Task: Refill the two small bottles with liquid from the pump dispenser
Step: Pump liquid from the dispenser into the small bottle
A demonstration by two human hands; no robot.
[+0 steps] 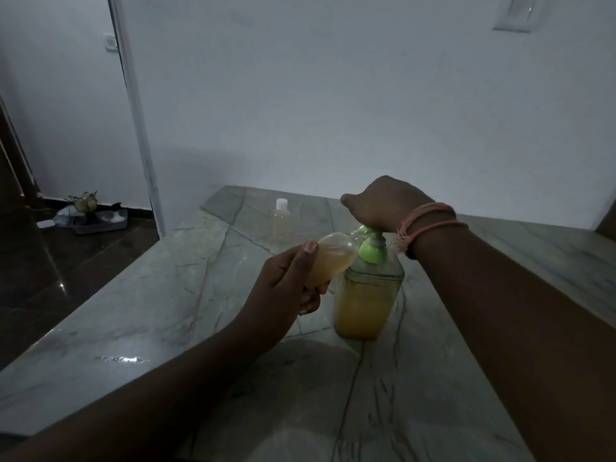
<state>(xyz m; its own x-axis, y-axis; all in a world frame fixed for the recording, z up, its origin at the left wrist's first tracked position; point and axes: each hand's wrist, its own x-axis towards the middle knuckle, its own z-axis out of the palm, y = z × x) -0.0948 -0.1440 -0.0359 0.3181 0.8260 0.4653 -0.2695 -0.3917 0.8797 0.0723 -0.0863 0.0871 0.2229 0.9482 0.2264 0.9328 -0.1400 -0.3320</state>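
Note:
A clear pump dispenser (365,298) with a green pump head and yellow-orange liquid stands on the marble counter (140,315). My right hand (383,203) rests on top of the pump head, fingers closed over it. My left hand (286,288) holds a small clear bottle (330,258), tilted with its open mouth at the green spout; it is partly filled with the same liquid. A second small bottle (281,216) with a white cap stands upright farther back on the counter.
A white wall rises just behind the counter. The counter's left edge drops to a dark floor, where a tray of small items (95,216) lies near a doorway. Pink bands circle my right wrist (430,223).

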